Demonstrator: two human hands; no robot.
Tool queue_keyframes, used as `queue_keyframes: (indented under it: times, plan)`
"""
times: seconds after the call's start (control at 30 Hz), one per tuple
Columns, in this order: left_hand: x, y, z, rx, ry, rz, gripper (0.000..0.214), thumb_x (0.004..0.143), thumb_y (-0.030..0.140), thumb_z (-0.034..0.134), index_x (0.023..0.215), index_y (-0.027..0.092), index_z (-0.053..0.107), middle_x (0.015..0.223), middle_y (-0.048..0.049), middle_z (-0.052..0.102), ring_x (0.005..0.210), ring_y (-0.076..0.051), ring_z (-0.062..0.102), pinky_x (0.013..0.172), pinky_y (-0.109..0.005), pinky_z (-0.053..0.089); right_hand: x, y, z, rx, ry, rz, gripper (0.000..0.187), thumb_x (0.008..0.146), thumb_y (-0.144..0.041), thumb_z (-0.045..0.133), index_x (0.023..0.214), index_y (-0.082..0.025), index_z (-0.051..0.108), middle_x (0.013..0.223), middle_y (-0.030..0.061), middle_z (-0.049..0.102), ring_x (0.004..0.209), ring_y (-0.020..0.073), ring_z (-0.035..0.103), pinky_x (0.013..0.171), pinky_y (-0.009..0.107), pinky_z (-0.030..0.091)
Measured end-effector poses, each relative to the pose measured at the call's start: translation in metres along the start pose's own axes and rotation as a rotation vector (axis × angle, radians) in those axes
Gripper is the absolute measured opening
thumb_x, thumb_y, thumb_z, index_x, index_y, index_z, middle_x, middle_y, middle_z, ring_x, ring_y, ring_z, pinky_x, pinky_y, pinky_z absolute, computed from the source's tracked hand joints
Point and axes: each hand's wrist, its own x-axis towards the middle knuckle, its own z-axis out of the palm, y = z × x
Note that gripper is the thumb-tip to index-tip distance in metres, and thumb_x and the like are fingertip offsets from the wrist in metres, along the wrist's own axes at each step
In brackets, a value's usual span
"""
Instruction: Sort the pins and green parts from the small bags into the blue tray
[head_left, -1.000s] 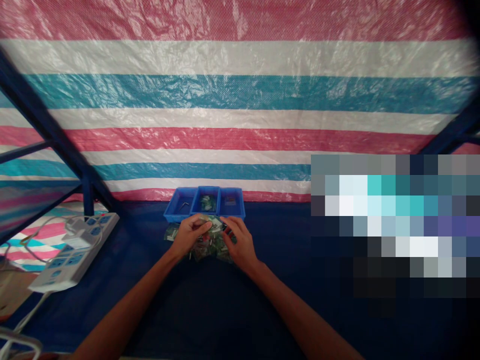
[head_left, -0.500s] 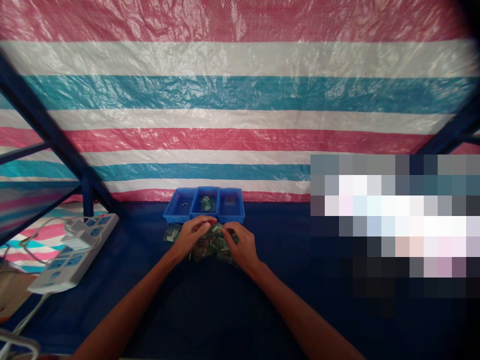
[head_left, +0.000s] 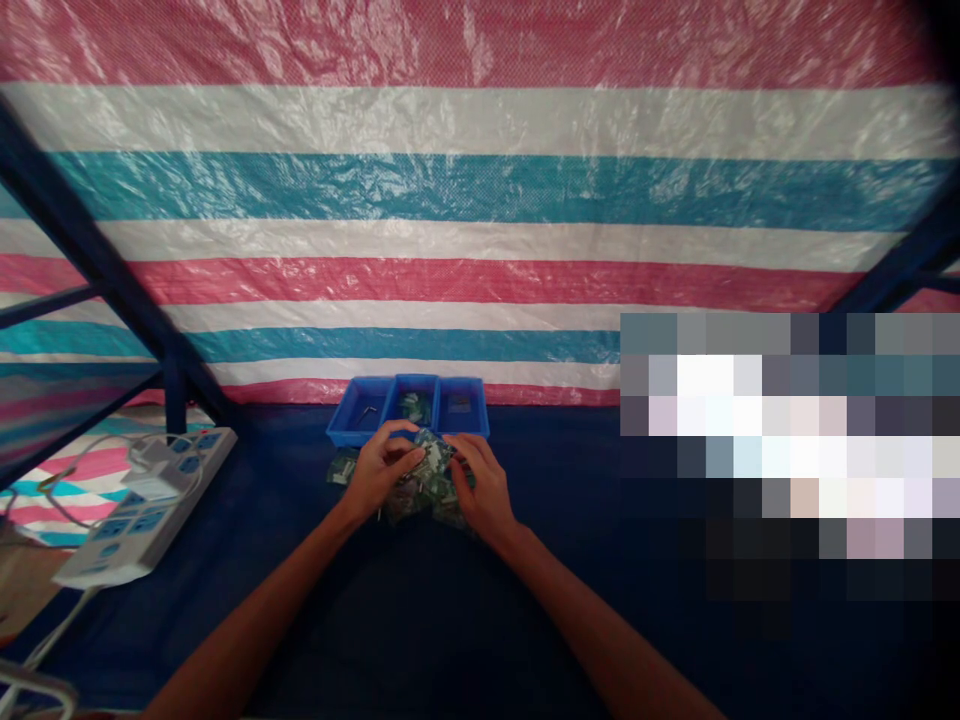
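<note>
Both my hands meet over a heap of small clear packets with green parts (head_left: 420, 495) on the dark blue table. My left hand (head_left: 381, 470) has its fingers curled round one green packet (head_left: 431, 452), lifted a little off the heap. My right hand (head_left: 480, 485) pinches the same packet from the right side. Just behind the hands stand three small blue bins (head_left: 409, 405) side by side; the middle one holds green packets, the left one a small metal piece, the right one a dark small item.
A white power strip (head_left: 142, 505) with plugs and cables lies at the left table edge. Dark blue frame posts (head_left: 176, 390) rise at the left. A striped red, white and teal tarp (head_left: 480, 200) closes the back. A pixelated patch covers the right.
The hands have lifted a green packet slightly up from the heap and drawn closer to the blue bins. Arms stay where they were.
</note>
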Motion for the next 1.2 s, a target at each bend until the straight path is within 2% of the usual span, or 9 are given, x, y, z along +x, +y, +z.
queue_keyframes:
  times: [0.13,0.23,0.4,0.53,0.63,0.8,0.93,1.07,1.2]
  plan:
    - [0.0010,-0.0034,-0.0002,-0.064,-0.022,-0.037,0.040,0.074,0.035,0.070,0.104,0.017,0.051,0.066,0.0025,0.061,0.056,-0.011,0.057,0.054,-0.020,0.043,-0.0013,0.0021,0.0019,-0.006,-0.011,-0.006,0.031,0.086,-0.013,0.048,0.112,-0.022,0.061,0.119,0.0102,0.051,0.086,0.0158,0.060,0.082,0.031,0.050]
    - [0.0012,-0.0042,-0.0012,0.014,-0.025,-0.014,0.029,0.075,0.038,0.068,0.089,0.014,0.059,0.070,-0.0002,0.062,0.062,-0.012,0.057,0.058,-0.021,0.044,-0.0019,0.0038,0.0029,0.002,0.008,0.008,0.025,0.085,-0.014,0.050,0.105,-0.022,0.064,0.119,0.0103,0.051,0.087,0.0164,0.059,0.078,0.030,0.051]
    - [0.0011,-0.0008,-0.0044,0.160,-0.078,0.075,0.043,0.089,0.048,0.044,0.084,0.012,0.067,0.078,-0.0046,0.060,0.070,-0.015,0.056,0.063,-0.025,0.045,0.0009,0.0016,0.0019,0.007,0.024,0.023,0.013,0.088,-0.021,0.051,0.093,-0.020,0.064,0.103,0.0090,0.060,0.093,0.0186,0.059,0.079,0.029,0.050]
    - [0.0010,0.0018,-0.0043,0.228,-0.110,0.155,0.030,0.080,0.042,0.062,0.082,0.013,0.067,0.090,-0.0058,0.059,0.081,-0.017,0.056,0.068,-0.024,0.046,0.0011,0.0004,0.0021,0.001,0.012,0.035,0.014,0.090,-0.024,0.050,0.090,-0.019,0.063,0.085,0.0047,0.064,0.077,0.0159,0.060,0.073,0.027,0.049]
    - [0.0001,0.0013,-0.0020,0.180,-0.126,0.055,0.026,0.081,0.039,0.062,0.083,0.013,0.064,0.080,-0.0035,0.061,0.068,-0.014,0.057,0.062,-0.024,0.047,-0.0007,0.0005,0.0029,-0.005,-0.021,0.057,0.017,0.091,-0.027,0.049,0.094,-0.019,0.063,0.085,0.0040,0.066,0.075,0.0158,0.062,0.075,0.027,0.049]
    - [0.0003,-0.0031,-0.0011,-0.035,-0.087,-0.056,0.041,0.076,0.038,0.068,0.106,0.017,0.049,0.067,0.0028,0.059,0.049,-0.010,0.055,0.047,-0.021,0.046,-0.0023,0.0004,0.0029,0.040,-0.041,0.086,0.034,0.095,-0.021,0.035,0.123,-0.021,0.054,0.093,0.0049,0.065,0.072,0.0146,0.062,0.072,0.027,0.051]
    - [0.0024,-0.0048,-0.0025,-0.150,-0.103,-0.091,0.046,0.076,0.039,0.068,0.108,0.020,0.041,0.060,0.0060,0.056,0.041,-0.008,0.051,0.041,-0.018,0.041,-0.0011,0.0006,0.0025,0.038,-0.021,0.017,0.034,0.091,-0.013,0.038,0.113,-0.022,0.061,0.105,0.0078,0.060,0.082,0.0157,0.061,0.076,0.028,0.051]
    - [0.0028,-0.0037,-0.0012,-0.150,-0.159,-0.126,0.038,0.075,0.043,0.068,0.096,0.019,0.046,0.060,0.0056,0.057,0.042,-0.007,0.050,0.042,-0.017,0.040,0.0003,-0.0001,0.0027,0.006,0.010,-0.012,0.028,0.086,-0.015,0.049,0.108,-0.023,0.064,0.118,0.0098,0.051,0.097,0.0187,0.057,0.083,0.032,0.050]
    - [0.0019,-0.0029,-0.0014,-0.031,-0.193,-0.124,0.041,0.086,0.055,0.047,0.078,0.015,0.055,0.056,0.0022,0.056,0.045,-0.009,0.049,0.043,-0.020,0.040,0.0019,-0.0027,0.0017,0.028,0.006,0.003,0.013,0.086,-0.021,0.054,0.092,-0.020,0.065,0.108,0.0085,0.058,0.101,0.0202,0.057,0.089,0.033,0.046]
